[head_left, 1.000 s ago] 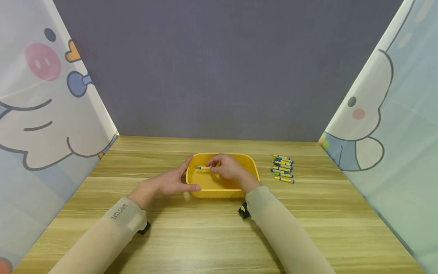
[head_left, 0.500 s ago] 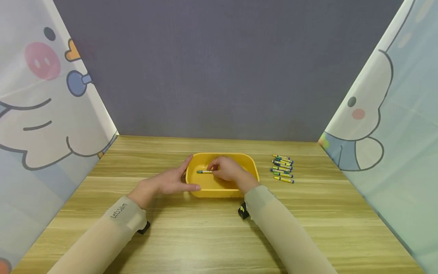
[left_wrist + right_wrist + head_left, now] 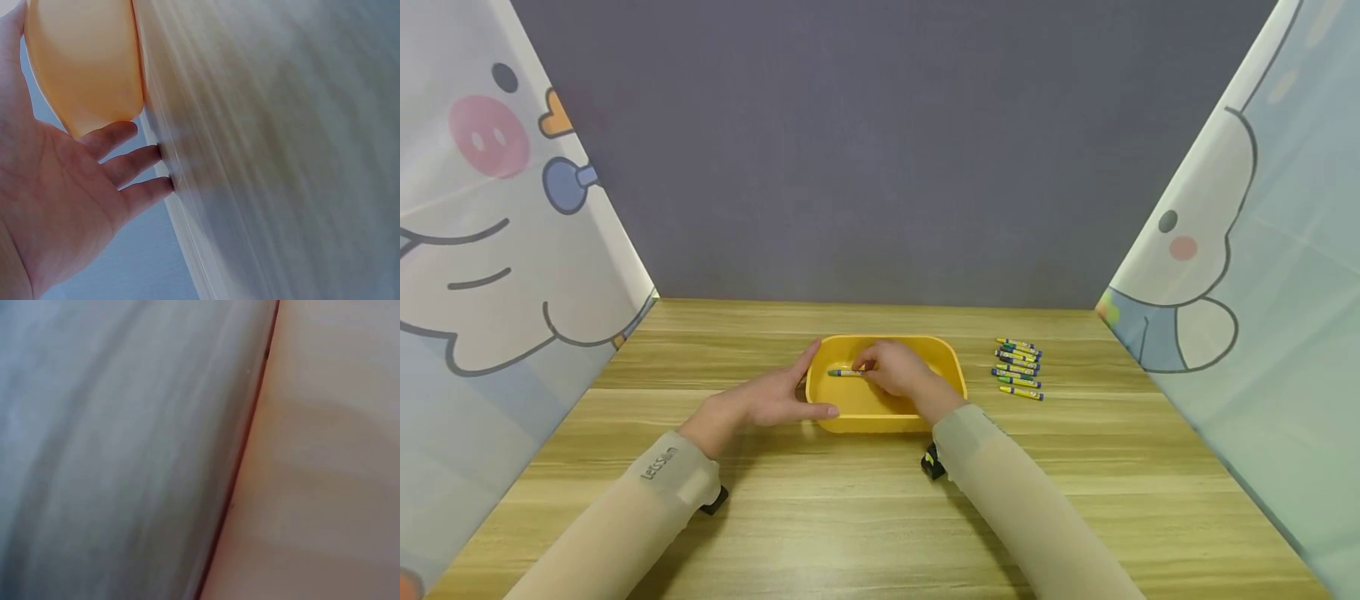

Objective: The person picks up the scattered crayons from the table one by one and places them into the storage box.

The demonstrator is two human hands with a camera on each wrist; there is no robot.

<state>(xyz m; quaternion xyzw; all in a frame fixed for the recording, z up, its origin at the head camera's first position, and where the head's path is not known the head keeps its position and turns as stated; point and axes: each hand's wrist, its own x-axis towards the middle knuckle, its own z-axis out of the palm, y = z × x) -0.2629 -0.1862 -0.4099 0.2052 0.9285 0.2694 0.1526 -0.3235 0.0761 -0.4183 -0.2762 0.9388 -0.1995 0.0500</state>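
A yellow plastic tray (image 3: 880,424) stands mid-table in the head view. My left hand (image 3: 775,402) spans its left end, thumb over the front rim and index finger along the side. In the left wrist view the fingers of that hand (image 3: 69,175) are extended, with a fingertip at the tray's lower end wall (image 3: 94,75). Inside the tray, my right hand (image 3: 897,368) pinches the right end of a crayon (image 3: 844,373), whose green tip points left. The right wrist view shows the tray's outer wall (image 3: 325,456) close up, not the hand.
Right of the tray lies a loose row of several crayons (image 3: 1017,367) in yellow and blue wrappers, with yellow and green tips. A dark panel (image 3: 880,150) closes the back of the wooden table (image 3: 820,525). Printed cloths hang at both sides.
The right hand, with the crayon, moved slightly toward the front of the tray, then a little back and left. The left hand and tray have stayed in place.
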